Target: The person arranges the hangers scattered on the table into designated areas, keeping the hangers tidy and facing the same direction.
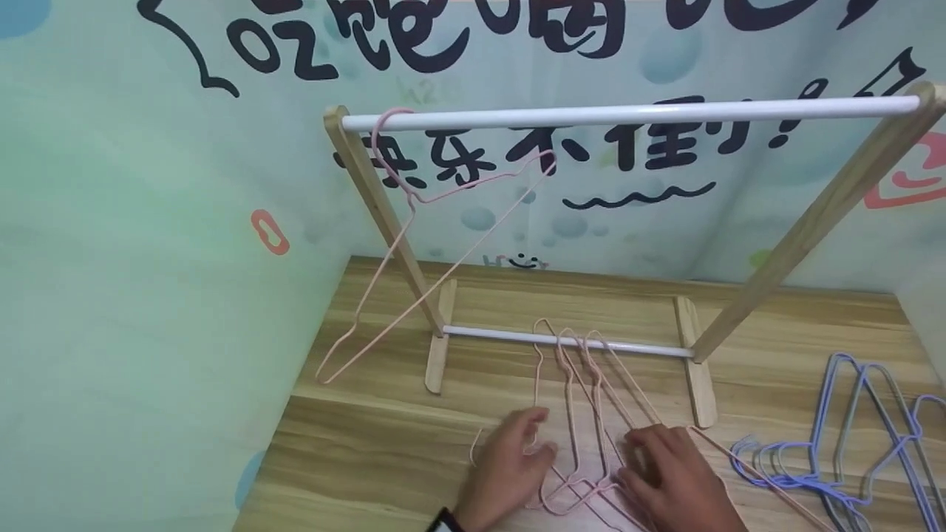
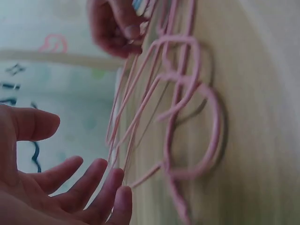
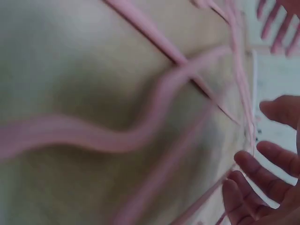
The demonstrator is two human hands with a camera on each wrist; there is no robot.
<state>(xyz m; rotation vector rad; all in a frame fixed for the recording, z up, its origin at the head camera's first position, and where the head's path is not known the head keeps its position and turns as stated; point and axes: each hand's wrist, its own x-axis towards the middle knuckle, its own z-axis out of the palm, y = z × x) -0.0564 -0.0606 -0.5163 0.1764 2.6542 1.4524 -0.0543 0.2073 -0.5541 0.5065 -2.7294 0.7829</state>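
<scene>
Several pink wire hangers (image 1: pixel 571 414) lie overlapping on the wooden surface, between and around both hands. At their left side is my left hand (image 1: pixel 510 465), its fingers spread and relaxed with nothing gripped. In the left wrist view, rounded pink hooks (image 2: pixel 216 126) lie beside that hand. My right hand (image 1: pixel 680 480) hovers at the right side of the pile, fingers loosely bent. The right wrist view shows its fingertips close to a pink wire, with no grip visible. Another pink hanger (image 1: pixel 443 277) hangs by its hook from the rack's top rail (image 1: pixel 628 114), at the left end.
The rack has wooden side posts (image 1: pixel 813 229) and a low white bar (image 1: pixel 495 335), which the far ends of the pink hangers reach. Several blue hangers (image 1: pixel 819 421) lie in a heap at the right. A printed backdrop (image 1: pixel 148 258) stands behind and to the left.
</scene>
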